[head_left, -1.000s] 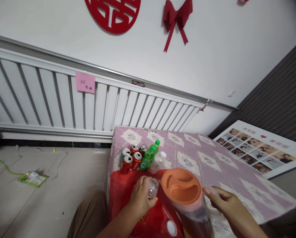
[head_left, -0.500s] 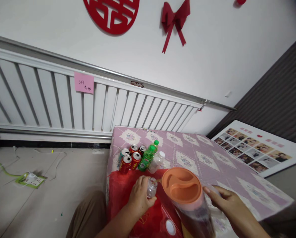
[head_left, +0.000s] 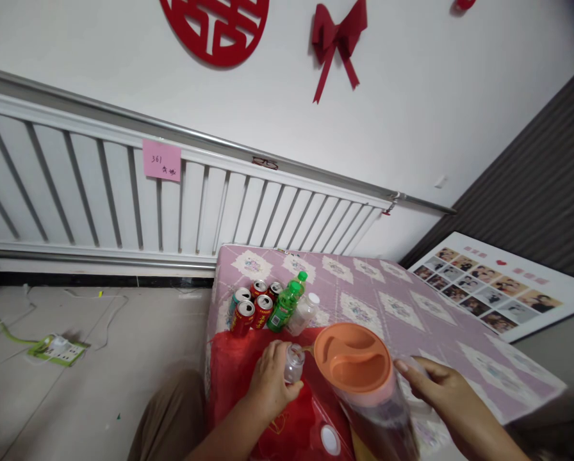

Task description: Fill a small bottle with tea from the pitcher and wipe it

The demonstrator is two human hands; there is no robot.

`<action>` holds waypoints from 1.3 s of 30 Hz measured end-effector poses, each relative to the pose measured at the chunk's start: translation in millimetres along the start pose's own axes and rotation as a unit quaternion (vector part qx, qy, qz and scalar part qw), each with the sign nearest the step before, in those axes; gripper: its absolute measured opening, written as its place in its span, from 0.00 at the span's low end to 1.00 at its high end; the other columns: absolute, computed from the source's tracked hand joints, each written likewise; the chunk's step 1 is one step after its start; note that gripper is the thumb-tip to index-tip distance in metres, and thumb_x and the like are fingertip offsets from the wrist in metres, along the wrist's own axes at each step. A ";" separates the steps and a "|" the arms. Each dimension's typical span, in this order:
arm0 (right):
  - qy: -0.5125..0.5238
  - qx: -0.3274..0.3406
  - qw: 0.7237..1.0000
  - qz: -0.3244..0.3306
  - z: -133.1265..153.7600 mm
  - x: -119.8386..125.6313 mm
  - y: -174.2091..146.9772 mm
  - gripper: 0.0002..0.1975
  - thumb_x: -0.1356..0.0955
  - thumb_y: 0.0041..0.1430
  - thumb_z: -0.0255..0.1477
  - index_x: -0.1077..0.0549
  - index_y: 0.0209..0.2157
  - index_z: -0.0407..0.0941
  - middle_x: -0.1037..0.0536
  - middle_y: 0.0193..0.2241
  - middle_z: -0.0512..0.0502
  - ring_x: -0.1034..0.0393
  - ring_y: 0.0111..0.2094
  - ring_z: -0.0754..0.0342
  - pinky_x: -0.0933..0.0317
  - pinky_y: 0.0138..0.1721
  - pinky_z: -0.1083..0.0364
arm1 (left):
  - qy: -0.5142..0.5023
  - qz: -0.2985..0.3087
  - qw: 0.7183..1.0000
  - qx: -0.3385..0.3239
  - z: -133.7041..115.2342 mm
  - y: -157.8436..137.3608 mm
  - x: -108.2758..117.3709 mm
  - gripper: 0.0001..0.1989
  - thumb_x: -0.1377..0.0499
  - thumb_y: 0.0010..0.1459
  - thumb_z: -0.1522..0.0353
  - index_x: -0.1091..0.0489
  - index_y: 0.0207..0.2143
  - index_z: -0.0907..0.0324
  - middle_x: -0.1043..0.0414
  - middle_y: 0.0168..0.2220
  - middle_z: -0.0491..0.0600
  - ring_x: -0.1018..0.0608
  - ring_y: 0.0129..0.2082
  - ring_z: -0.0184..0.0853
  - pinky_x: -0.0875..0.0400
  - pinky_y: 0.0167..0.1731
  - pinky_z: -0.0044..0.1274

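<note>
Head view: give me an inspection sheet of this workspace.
Surface: table under a pink patterned cloth; red cloth at the near edge.
Job's things: small clear bottle; orange-lidded pitcher tilted toward it, dark liquid inside.
Clutter: four cans, green bottle, clear bottle, white cap.
Hands: left hand holds the small bottle; right hand holds the pitcher.
Cables: power strip, cords on floor.
Surroundings: radiator, pink note, photo board.

Seen from above: the person's left hand [head_left: 270, 384] and right hand [head_left: 435, 387] are bare, with no rings, watch or gloves, forearms uncovered, and a knee [head_left: 172, 413] is clad in khaki-brown trousers.
</note>
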State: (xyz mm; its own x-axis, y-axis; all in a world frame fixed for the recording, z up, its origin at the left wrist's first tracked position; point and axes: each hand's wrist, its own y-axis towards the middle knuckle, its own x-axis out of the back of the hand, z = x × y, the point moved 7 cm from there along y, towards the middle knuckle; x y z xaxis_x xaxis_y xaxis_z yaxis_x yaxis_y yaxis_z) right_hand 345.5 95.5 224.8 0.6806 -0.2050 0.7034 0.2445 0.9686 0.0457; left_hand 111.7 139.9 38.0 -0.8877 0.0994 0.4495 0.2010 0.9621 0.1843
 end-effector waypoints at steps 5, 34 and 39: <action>0.002 -0.003 1.000 0.003 -0.2 0.5 0.0 0.26 0.31 0.43 0.56 0.29 0.16 0.45 0.34 0.17 0.51 0.43 0.23 0.55 0.43 0.25 0.57 | -0.002 -0.002 1.000 -0.001 -1.3 -0.2 0.9 0.36 0.36 0.42 0.71 0.40 0.56 0.59 0.37 0.57 0.57 0.34 0.58 0.46 0.38 0.58 0.37; -0.024 -0.007 1.000 0.002 -4.3 4.0 4.5 0.27 0.32 0.44 0.57 0.29 0.17 0.45 0.33 0.18 0.51 0.41 0.24 0.53 0.42 0.26 0.56 | 0.001 0.003 1.000 -0.001 -4.7 -0.3 3.6 0.36 0.36 0.42 0.72 0.40 0.56 0.60 0.37 0.56 0.57 0.34 0.57 0.46 0.38 0.58 0.36; -0.031 0.001 0.999 -0.008 -2.4 5.8 5.7 0.28 0.32 0.43 0.57 0.29 0.16 0.45 0.34 0.17 0.51 0.42 0.23 0.54 0.43 0.24 0.57 | 0.003 -0.003 1.000 0.000 -1.9 -0.4 2.3 0.36 0.36 0.42 0.72 0.41 0.56 0.59 0.37 0.57 0.56 0.35 0.58 0.46 0.38 0.58 0.37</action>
State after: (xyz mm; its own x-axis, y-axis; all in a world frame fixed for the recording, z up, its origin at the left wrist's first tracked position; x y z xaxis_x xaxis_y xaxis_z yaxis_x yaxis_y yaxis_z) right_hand 352.5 99.5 227.3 0.6324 -0.2107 0.7454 0.2538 0.9655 0.0576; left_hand 110.4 139.3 40.5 -0.8866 0.0924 0.4532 0.1957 0.9628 0.1865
